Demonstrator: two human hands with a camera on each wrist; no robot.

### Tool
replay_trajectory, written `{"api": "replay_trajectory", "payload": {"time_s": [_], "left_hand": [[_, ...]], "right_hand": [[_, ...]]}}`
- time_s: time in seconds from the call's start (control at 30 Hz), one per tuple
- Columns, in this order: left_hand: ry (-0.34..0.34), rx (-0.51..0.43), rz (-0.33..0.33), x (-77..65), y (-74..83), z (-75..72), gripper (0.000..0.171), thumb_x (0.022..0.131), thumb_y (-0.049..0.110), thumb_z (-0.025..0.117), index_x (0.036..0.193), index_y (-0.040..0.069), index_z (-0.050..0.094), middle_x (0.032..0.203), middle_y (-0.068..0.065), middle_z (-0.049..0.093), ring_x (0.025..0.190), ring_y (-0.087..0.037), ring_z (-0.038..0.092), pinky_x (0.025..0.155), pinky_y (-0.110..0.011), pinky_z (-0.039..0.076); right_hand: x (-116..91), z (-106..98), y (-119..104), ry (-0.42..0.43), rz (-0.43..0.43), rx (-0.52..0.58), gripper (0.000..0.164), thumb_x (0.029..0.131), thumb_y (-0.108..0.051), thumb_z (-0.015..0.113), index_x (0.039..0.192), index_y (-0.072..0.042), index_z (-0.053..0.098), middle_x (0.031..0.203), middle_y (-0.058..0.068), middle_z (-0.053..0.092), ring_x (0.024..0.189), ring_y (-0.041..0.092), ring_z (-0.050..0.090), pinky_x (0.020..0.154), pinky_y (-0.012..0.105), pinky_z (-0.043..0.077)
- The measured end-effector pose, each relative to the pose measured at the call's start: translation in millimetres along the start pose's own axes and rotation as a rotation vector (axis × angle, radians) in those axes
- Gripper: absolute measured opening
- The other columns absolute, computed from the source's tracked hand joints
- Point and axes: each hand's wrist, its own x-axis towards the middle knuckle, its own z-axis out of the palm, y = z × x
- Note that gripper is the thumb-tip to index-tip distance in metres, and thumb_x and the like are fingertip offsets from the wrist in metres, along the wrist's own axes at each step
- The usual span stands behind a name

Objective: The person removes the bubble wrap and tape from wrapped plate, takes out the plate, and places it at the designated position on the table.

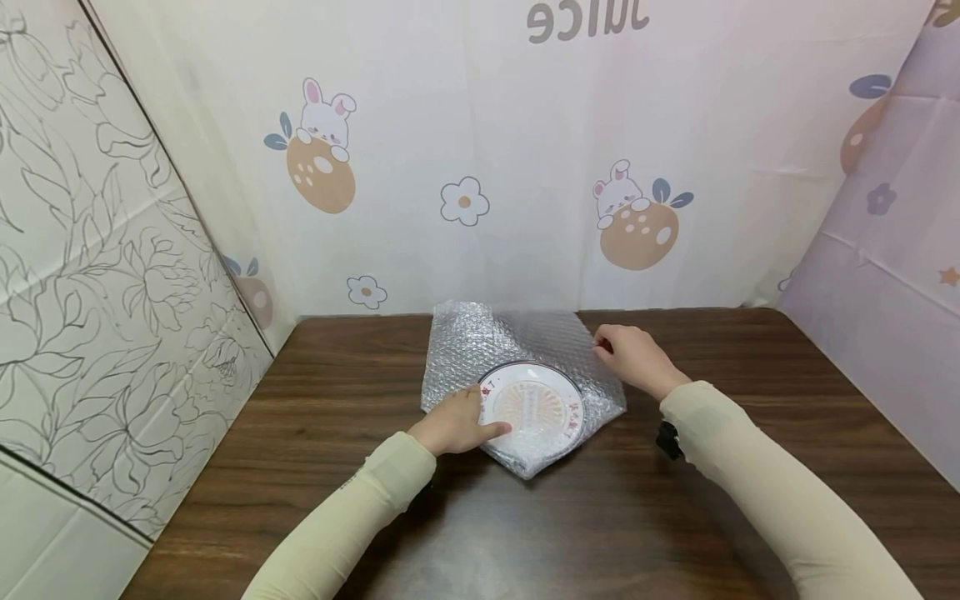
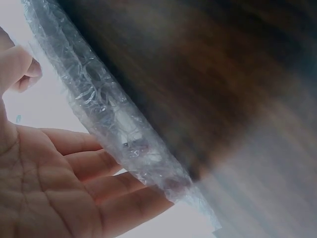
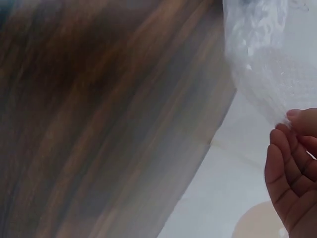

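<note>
Head view | left hand [image 1: 459,419]: fingers extended, thumb resting over plate [image 1: 534,410] | right hand [image 1: 636,357]: thumb and fingertips pinch edge of bubble wrap [image 1: 468,346] | plate: between hands, nearer the left, amid the wrap | brown table [image 1: 517,542]: beneath both hands and the wrap

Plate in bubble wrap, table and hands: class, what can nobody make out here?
Left rim of the plate: head view, partly behind the left hand.
Side facing the table: head view, hidden by the plate.
Rim lettering: head view, too small.
Right hand: right wrist view, cut off by the right edge.
Wood grain: left wrist view, blurred.
</note>
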Motion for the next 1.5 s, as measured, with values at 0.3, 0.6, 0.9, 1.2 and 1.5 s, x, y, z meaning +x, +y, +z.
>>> {"api": "replay_trajectory", "payload": {"time_s": [0.3, 0.6, 0.9, 1.2, 1.5], "left_hand": [[-0.022, 0.009, -0.003, 2.3, 0.4, 1.5, 0.096, 0.091, 0.062, 0.055, 0.144, -0.015, 0.035, 0.144, -0.028, 0.047, 0.134, -0.039, 0.047, 0.113, -0.043, 0.039], [-0.026, 0.010, 0.005, 5.2, -0.5, 2.5, 0.095, 0.091, 0.061, 0.056, 0.144, -0.015, 0.035, 0.145, -0.028, 0.047, 0.135, -0.039, 0.047, 0.113, -0.043, 0.039], [-0.033, -0.006, -0.003, 5.9, -0.5, 2.2, 0.096, 0.091, 0.062, 0.055, 0.146, -0.014, 0.032, 0.147, -0.028, 0.044, 0.137, -0.040, 0.044, 0.114, -0.043, 0.038], [-0.032, -0.008, 0.002, 6.1, -0.7, 3.3, 0.096, 0.091, 0.061, 0.056, 0.145, -0.014, 0.033, 0.146, -0.028, 0.045, 0.136, -0.039, 0.046, 0.114, -0.043, 0.038], [-0.028, 0.003, 0.007, 6.6, -0.5, 3.2, 0.096, 0.091, 0.061, 0.056, 0.145, -0.014, 0.033, 0.147, -0.029, 0.044, 0.136, -0.040, 0.045, 0.114, -0.043, 0.037]], "right_hand": [[7.1, 6.5, 15.2, -0.063, 0.069, -0.006, 0.011, 0.095, -0.011, 0.061, 0.094, -0.001, 0.066, 0.077, 0.008, 0.064, 0.063, 0.016, 0.052, 0.056, 0.030, 0.043], [12.8, 13.7, 23.4, -0.153, 0.097, -0.024, 0.016, 0.094, -0.009, 0.059, 0.078, -0.005, 0.061, 0.071, 0.006, 0.058, 0.063, 0.017, 0.050, 0.055, 0.028, 0.041], [19.5, 20.1, 28.9, -0.200, 0.110, -0.049, 0.021, 0.091, -0.006, 0.057, 0.070, -0.007, 0.057, 0.066, 0.005, 0.055, 0.059, 0.017, 0.049, 0.053, 0.027, 0.040], [17.0, 14.6, 30.3, -0.188, 0.109, -0.039, 0.020, 0.092, -0.009, 0.061, 0.072, -0.007, 0.058, 0.067, 0.005, 0.055, 0.060, 0.016, 0.048, 0.054, 0.028, 0.038], [12.8, -8.2, 23.5, -0.073, 0.123, -0.012, 0.019, 0.096, -0.020, 0.063, 0.096, -0.002, 0.066, 0.081, 0.009, 0.066, 0.065, 0.018, 0.053, 0.058, 0.031, 0.044]]}}
